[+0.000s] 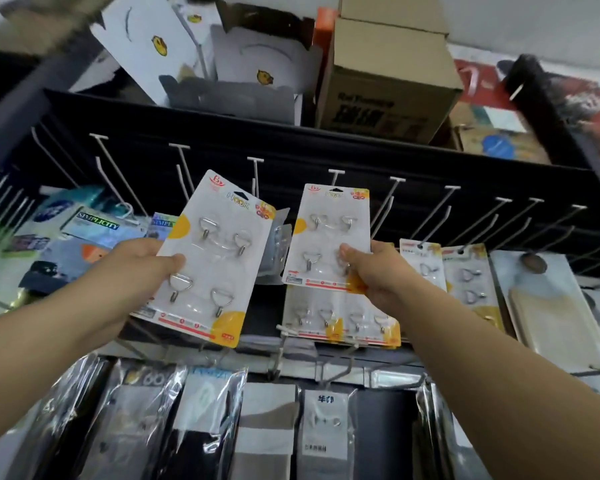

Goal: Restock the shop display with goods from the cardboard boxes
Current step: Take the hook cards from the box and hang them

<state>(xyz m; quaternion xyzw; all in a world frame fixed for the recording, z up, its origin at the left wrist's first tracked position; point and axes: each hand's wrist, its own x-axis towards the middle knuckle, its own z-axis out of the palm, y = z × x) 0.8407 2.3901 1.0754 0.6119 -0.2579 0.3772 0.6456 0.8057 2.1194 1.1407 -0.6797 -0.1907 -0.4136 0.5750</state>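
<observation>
**Two hook cards held up at the peg rail**

A blister card of four metal hooks [210,268] is gripped by the left hand [136,268], thumb pressed across the card's lower left face, the other fingers hidden behind it. The card is tilted to the right, in front of the black display rail [326,157].

A second hook card [329,237] is pinched at its lower right edge by the right hand [378,271], thumb on the front. Its top hole sits just below a white peg [336,174]; whether it is threaded cannot be told.

More hook cards [340,320] hang directly beneath. A cardboard box [385,81] stands on the top shelf. Bagged socks [267,431] hang in the bottom row.
</observation>
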